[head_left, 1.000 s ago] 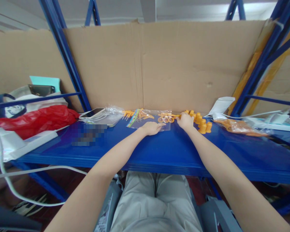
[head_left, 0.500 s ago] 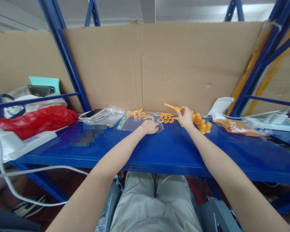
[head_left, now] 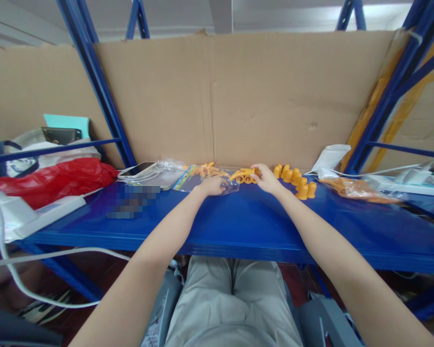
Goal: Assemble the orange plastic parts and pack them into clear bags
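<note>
My left hand [head_left: 210,185] is closed on the edge of a clear plastic bag [head_left: 193,179] with a coloured strip, lying on the blue shelf [head_left: 246,226]. Orange plastic parts show inside the bag. My right hand [head_left: 265,178] pinches a long orange plastic piece [head_left: 243,173] and holds it at the bag's mouth, just right of my left hand. A cluster of small orange plastic caps [head_left: 296,180] stands on the shelf to the right of my right hand.
A phone [head_left: 137,169] and clear wrapping lie left of the bag. A red bag [head_left: 54,179], white bags and a white cable sit at the far left. A white pouch [head_left: 331,159], an orange-filled packet [head_left: 350,189] and a power strip lie right. Cardboard lines the back.
My right hand picked an orange piece from the shelf, lifted it, then carried it left and down to the bag's mouth. My left hand closed on the bag and slid slightly left.
</note>
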Action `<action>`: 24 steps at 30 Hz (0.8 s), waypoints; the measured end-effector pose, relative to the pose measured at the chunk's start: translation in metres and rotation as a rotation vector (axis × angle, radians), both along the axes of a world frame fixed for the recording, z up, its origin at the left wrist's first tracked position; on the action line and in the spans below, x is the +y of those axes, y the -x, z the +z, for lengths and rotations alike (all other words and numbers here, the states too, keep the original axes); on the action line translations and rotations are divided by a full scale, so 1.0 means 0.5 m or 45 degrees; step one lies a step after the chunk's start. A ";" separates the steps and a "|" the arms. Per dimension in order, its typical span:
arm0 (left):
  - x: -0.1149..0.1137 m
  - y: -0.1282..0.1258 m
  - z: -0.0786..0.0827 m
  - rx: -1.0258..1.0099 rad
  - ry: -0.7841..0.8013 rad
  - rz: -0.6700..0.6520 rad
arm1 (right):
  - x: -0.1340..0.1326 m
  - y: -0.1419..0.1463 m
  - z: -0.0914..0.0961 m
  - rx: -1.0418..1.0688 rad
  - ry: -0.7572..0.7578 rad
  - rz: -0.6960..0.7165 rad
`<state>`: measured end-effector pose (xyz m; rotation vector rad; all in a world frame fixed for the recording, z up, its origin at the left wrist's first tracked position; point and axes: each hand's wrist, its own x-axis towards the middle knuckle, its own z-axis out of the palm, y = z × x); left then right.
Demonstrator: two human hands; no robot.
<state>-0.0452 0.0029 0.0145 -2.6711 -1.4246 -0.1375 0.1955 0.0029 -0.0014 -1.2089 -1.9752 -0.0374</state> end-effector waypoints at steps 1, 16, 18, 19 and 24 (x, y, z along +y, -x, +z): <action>0.000 0.002 0.001 -0.004 0.000 0.021 | -0.001 0.000 0.000 -0.014 0.007 0.009; -0.038 -0.049 -0.004 0.024 -0.083 0.207 | -0.038 0.010 0.024 -0.110 -0.123 0.100; -0.038 -0.053 -0.006 0.007 -0.031 0.190 | -0.040 0.014 0.024 -0.124 -0.150 0.119; -0.036 -0.055 -0.008 -0.003 -0.012 0.182 | -0.040 0.015 0.023 -0.124 -0.171 0.132; -0.030 -0.056 -0.013 0.013 -0.058 0.163 | -0.031 0.017 0.016 -0.086 -0.268 0.199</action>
